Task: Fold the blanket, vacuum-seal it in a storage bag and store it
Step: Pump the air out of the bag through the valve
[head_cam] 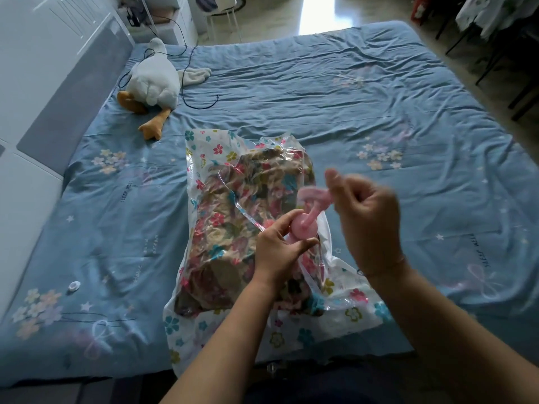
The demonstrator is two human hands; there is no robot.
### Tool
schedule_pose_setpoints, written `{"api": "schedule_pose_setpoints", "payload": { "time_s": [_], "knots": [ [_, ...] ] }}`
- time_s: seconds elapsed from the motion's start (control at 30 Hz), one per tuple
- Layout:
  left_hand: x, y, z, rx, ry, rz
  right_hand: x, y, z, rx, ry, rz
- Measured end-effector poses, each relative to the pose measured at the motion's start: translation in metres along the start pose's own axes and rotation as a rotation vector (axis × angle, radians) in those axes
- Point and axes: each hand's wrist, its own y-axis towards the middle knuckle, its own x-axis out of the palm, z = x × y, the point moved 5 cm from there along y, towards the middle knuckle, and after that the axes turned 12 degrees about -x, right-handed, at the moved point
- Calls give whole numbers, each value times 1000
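The blanket (pixel 233 217) is enclosed in the storage bag (pixel 204 147) on the bed (pixel 350 112), where a pink pump (pixel 304 226) is gripped at its barrel by the left hand (pixel 277 247) and at its blurred handle by the right hand (pixel 367 217).

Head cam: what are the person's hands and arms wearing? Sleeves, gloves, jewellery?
Both are bare: no gloves, and no sleeves in view along the forearms. The left hand shows no ring or watch. The right hand is blurred, so rings cannot be ruled out there; a thin band, seemingly a fine bracelet, circles its wrist. No other markings show.
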Motion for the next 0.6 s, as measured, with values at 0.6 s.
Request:
{"api": "schedule_pose_setpoints", "payload": {
  "time_s": [0.6],
  "knots": [
    [3, -4, -4, -28, -38, -9, 21, -30, 29, 103, -147, -143]
  ]
}}
